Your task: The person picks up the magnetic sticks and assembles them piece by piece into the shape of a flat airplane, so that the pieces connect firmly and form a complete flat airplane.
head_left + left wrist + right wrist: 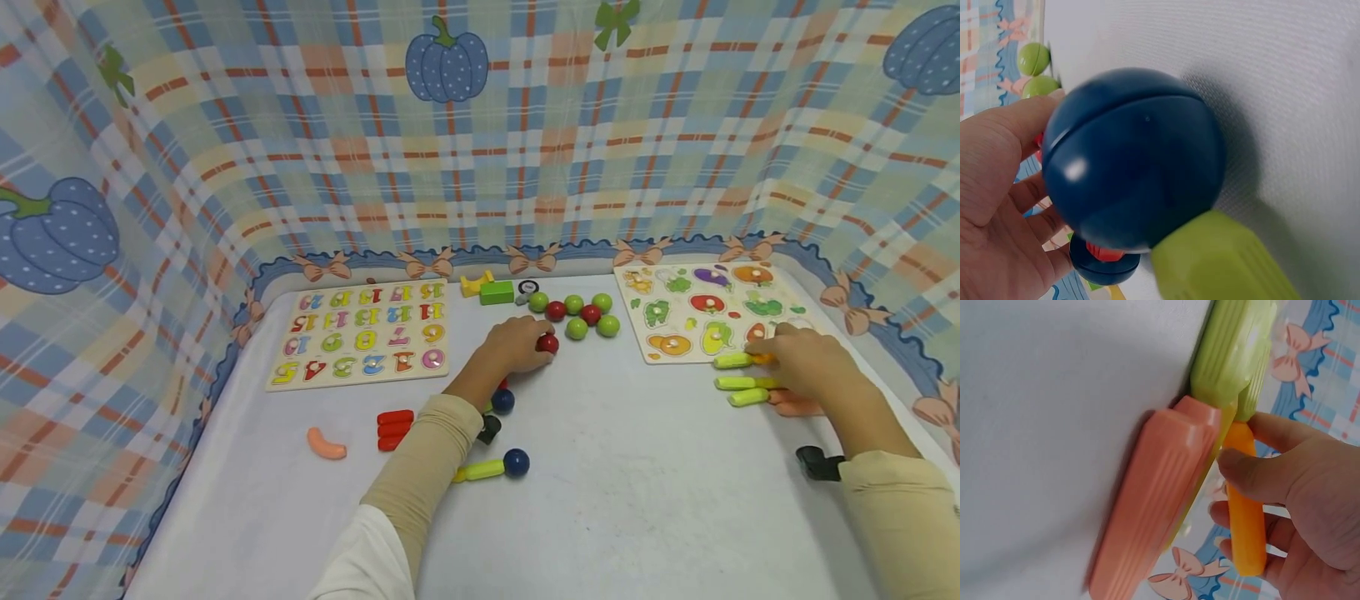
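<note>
My left hand (519, 343) holds a glossy red ball (548, 343) by its fingertips, just in front of a cluster of green balls (608, 326) and red balls (591, 315). In the left wrist view, a navy ball (1135, 156) on a green handle (1219, 262) hides part of that hand (997, 206). On the right, my other hand (806, 362) pinches a stick with an orange part (1247, 512) and a green end (732, 361). Beside it lie similar green-ended sticks (735, 383) and salmon-coloured ribbed pieces (1147, 494).
A number puzzle board (360, 333) lies back left, a vegetable puzzle board (652, 342) back right. Red pieces (394, 430), a curved pink piece (326, 444) and a navy-ended stick (483, 470) surround the left forearm. A black piece (819, 463) lies by the right sleeve; a green block (497, 292) behind.
</note>
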`<state>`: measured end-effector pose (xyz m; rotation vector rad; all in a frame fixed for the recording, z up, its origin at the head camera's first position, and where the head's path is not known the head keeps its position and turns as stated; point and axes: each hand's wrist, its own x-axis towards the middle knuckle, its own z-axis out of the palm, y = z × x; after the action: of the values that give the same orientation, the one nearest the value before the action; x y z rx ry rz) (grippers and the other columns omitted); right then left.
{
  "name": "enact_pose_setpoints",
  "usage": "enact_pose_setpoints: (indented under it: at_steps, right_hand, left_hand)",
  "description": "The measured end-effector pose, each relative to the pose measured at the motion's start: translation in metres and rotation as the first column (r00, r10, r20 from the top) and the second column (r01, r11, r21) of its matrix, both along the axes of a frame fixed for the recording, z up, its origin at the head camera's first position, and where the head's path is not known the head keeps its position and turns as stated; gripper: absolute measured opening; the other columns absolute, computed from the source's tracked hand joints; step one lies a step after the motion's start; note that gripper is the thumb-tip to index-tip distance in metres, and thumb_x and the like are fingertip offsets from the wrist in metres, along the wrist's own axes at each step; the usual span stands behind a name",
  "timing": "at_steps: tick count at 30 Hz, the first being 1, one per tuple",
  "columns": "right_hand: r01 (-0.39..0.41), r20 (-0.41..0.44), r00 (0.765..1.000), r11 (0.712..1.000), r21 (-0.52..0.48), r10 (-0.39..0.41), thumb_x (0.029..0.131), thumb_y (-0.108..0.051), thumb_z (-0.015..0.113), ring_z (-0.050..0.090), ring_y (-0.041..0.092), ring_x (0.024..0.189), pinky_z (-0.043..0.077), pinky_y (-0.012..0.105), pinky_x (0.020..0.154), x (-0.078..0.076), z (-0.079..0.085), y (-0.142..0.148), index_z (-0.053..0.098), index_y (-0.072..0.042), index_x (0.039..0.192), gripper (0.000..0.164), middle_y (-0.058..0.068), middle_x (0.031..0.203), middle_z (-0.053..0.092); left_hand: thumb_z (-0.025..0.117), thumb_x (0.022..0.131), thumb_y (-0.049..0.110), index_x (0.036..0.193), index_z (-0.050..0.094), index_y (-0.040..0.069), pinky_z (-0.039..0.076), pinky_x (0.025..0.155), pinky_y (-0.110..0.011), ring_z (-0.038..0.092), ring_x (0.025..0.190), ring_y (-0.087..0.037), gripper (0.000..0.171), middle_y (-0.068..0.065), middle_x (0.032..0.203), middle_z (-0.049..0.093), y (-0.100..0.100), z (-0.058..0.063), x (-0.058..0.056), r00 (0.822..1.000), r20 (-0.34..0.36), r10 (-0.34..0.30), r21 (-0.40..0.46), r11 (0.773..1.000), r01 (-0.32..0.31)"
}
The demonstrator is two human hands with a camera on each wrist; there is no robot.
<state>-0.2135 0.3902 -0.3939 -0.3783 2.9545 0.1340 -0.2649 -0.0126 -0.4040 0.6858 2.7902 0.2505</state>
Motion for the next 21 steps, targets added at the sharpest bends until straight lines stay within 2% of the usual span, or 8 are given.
enact_pose_setpoints:
  at_steps: [5, 11, 15, 18, 21]
  right_hand:
    - [-0.04, -0.011, 0.999, 0.999, 0.007, 0.04, 0.078, -0.009, 0.067, 0.048, 0.023, 0.066, 0.038, 0.041, 0.055, 0.001, 0.001, 0.003, 0.067, -0.013, 0.107, 0.029, 0.006, 0.08, 0.05]
    - [-0.019, -0.032, 0.999, 0.998, -0.054, 0.018, 0.075, -0.014, 0.072, 0.05, 0.028, 0.07, 0.043, 0.046, 0.06, 0.002, 0.001, 0.003, 0.067, -0.009, 0.107, 0.033, 0.015, 0.087, 0.05]
    - [0.018, -0.061, 0.998, 0.992, -0.128, -0.026, 0.08, -0.006, 0.064, 0.05, 0.03, 0.073, 0.044, 0.046, 0.059, 0.004, 0.007, -0.013, 0.059, -0.008, 0.118, 0.039, 0.02, 0.093, 0.049]
    - [0.017, -0.068, 0.997, 0.961, -0.276, -0.038, 0.085, -0.006, 0.056, 0.047, 0.025, 0.068, 0.041, 0.039, 0.055, 0.004, 0.012, -0.039, 0.05, -0.007, 0.127, 0.043, 0.02, 0.095, 0.053]
    - [0.001, -0.023, 1.0, 0.895, -0.445, -0.012, 0.086, -0.015, 0.058, 0.047, 0.021, 0.067, 0.039, 0.033, 0.055, 0.004, 0.011, -0.074, 0.045, -0.007, 0.129, 0.046, 0.016, 0.095, 0.056]
  left_hand:
    - [0.061, 0.084, 0.04, 0.126, 0.05, 0.024, 0.042, 0.083, -0.036, 0.047, 0.091, -0.014, 0.047, 0.002, 0.107, 0.052, 0.0, -0.001, -0.001, 1.0, -0.001, 0.001, -0.004, 1.0, -0.001]
    - [0.061, 0.084, 0.041, 0.126, 0.05, 0.023, 0.042, 0.083, -0.036, 0.046, 0.09, -0.013, 0.047, 0.002, 0.106, 0.052, 0.001, -0.003, -0.002, 1.0, -0.011, -0.008, -0.004, 1.0, 0.008]
    - [0.061, 0.084, 0.041, 0.126, 0.049, 0.023, 0.042, 0.083, -0.036, 0.047, 0.091, -0.013, 0.048, 0.002, 0.107, 0.052, 0.002, -0.003, -0.002, 1.0, -0.009, -0.015, 0.0, 1.0, 0.015]
    - [0.061, 0.084, 0.041, 0.127, 0.049, 0.022, 0.041, 0.084, -0.036, 0.047, 0.092, -0.013, 0.048, 0.002, 0.108, 0.052, 0.001, -0.003, -0.002, 1.0, -0.007, -0.008, -0.004, 1.0, 0.008]
    - [0.062, 0.083, 0.04, 0.126, 0.049, 0.021, 0.042, 0.084, -0.035, 0.047, 0.092, -0.013, 0.049, 0.002, 0.108, 0.052, 0.001, -0.003, -0.002, 1.0, -0.007, 0.001, -0.003, 1.0, -0.001]
